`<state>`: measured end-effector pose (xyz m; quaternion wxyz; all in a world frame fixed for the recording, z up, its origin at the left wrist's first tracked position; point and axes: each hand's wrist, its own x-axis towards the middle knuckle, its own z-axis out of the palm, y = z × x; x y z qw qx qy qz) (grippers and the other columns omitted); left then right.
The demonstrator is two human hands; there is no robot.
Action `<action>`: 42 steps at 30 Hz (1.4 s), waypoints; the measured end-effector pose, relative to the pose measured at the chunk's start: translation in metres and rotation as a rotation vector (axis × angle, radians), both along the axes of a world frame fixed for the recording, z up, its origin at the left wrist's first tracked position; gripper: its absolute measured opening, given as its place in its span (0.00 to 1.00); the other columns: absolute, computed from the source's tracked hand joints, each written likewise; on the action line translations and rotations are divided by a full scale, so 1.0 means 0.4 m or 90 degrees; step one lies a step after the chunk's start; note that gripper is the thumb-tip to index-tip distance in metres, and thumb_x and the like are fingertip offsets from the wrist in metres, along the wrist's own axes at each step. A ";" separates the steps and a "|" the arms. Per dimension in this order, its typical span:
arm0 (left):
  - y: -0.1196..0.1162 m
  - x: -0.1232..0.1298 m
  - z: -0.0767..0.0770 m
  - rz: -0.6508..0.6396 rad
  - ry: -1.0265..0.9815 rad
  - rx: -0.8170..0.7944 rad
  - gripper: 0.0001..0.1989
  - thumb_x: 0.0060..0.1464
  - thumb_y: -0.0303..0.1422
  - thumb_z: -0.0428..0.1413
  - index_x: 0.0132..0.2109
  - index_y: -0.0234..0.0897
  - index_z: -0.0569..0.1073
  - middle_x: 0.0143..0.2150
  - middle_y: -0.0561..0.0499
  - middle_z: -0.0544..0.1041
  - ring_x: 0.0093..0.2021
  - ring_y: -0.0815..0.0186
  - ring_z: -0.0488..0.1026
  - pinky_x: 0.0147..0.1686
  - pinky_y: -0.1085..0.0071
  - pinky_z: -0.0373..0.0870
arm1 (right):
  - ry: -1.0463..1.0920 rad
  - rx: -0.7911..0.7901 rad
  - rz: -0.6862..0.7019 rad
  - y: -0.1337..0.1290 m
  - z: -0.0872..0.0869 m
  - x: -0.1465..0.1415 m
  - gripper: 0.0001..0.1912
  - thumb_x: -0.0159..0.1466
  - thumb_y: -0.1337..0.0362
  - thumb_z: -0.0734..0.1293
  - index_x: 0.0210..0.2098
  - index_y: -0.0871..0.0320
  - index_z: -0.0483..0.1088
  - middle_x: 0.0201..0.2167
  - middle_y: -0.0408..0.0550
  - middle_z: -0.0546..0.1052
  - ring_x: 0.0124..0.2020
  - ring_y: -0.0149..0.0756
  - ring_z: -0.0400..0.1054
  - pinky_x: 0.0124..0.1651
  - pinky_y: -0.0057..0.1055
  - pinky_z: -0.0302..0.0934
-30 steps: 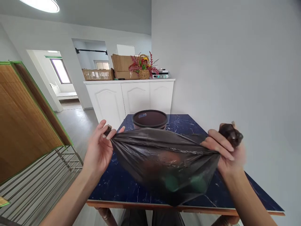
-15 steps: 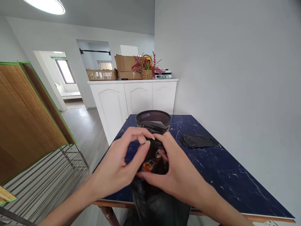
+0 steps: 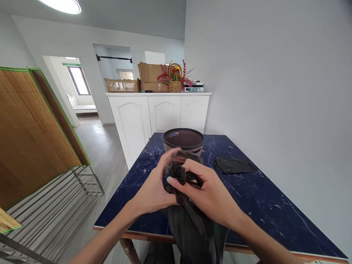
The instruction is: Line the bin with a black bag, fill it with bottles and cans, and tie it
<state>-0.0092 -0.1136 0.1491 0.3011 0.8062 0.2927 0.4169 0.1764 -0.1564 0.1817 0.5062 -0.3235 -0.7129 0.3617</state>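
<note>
A black plastic garbage bag (image 3: 192, 231) hangs over the near edge of the table, its top bunched between my hands. My right hand (image 3: 207, 190) is closed round the gathered neck, thumb and fingers pinching the plastic. From the other side my left hand (image 3: 159, 187) curves around the same neck, its fingertips blurred and partly behind the plastic. What the bag holds is hidden. Just beyond my hands stands a round brown trash can (image 3: 183, 141) with a dark rim. Right of it lies a folded black plastic bag (image 3: 233, 165), untouched.
The blue marble-patterned table (image 3: 264, 205) has a wall along its right side. Behind it stands a white cabinet (image 3: 165, 113) bearing cardboard boxes and a flower basket (image 3: 175, 85). A metal rack (image 3: 57, 205) with a bamboo mat (image 3: 33, 124) stands at left.
The bag's mouth, open before with an orange wrapper showing inside, is now gathered together. My right hand has closed round the neck, and my left hand has moved alongside it.
</note>
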 end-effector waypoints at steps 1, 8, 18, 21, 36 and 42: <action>0.003 0.011 -0.001 -0.001 0.018 0.003 0.42 0.53 0.39 0.71 0.70 0.42 0.64 0.63 0.40 0.75 0.58 0.50 0.76 0.60 0.55 0.73 | 0.004 -0.014 0.014 0.001 0.003 0.002 0.11 0.69 0.59 0.72 0.32 0.54 0.70 0.33 0.40 0.74 0.34 0.31 0.65 0.38 0.26 0.61; 0.019 0.002 -0.038 0.051 -0.060 -0.091 0.13 0.67 0.39 0.55 0.42 0.37 0.81 0.39 0.48 0.82 0.42 0.56 0.77 0.47 0.62 0.76 | -0.046 -0.145 0.045 -0.019 -0.005 0.097 0.13 0.70 0.51 0.72 0.50 0.47 0.79 0.48 0.45 0.78 0.47 0.39 0.71 0.48 0.31 0.66; 0.010 -0.048 -0.003 0.015 -0.568 -0.439 0.14 0.61 0.44 0.66 0.39 0.38 0.78 0.33 0.49 0.81 0.40 0.57 0.81 0.48 0.62 0.78 | 0.302 -0.251 -0.056 -0.045 -0.063 0.170 0.19 0.68 0.50 0.75 0.53 0.53 0.80 0.26 0.40 0.58 0.29 0.33 0.51 0.31 0.33 0.52; -0.005 -0.043 0.024 -0.084 -0.615 -0.452 0.17 0.67 0.40 0.62 0.31 0.38 0.69 0.23 0.58 0.68 0.25 0.69 0.72 0.45 0.65 0.79 | 0.328 -0.275 -0.038 -0.051 -0.067 0.158 0.22 0.70 0.52 0.74 0.61 0.47 0.77 0.28 0.41 0.61 0.30 0.33 0.54 0.33 0.33 0.57; -0.026 -0.020 -0.004 -0.061 -0.282 -0.395 0.28 0.69 0.53 0.53 0.27 0.40 0.57 0.22 0.60 0.52 0.21 0.73 0.45 0.22 0.71 0.44 | 0.293 -0.237 -0.033 -0.019 -0.093 0.109 0.28 0.72 0.48 0.71 0.67 0.42 0.63 0.25 0.36 0.70 0.36 0.36 0.69 0.59 0.44 0.66; -0.043 -0.013 0.027 -0.015 -0.121 -0.294 0.27 0.70 0.51 0.49 0.26 0.41 0.56 0.23 0.56 0.55 0.25 0.68 0.49 0.28 0.67 0.49 | 0.206 -0.299 0.010 0.029 -0.071 0.085 0.20 0.70 0.44 0.71 0.38 0.56 0.76 0.30 0.45 0.77 0.40 0.37 0.72 0.54 0.35 0.65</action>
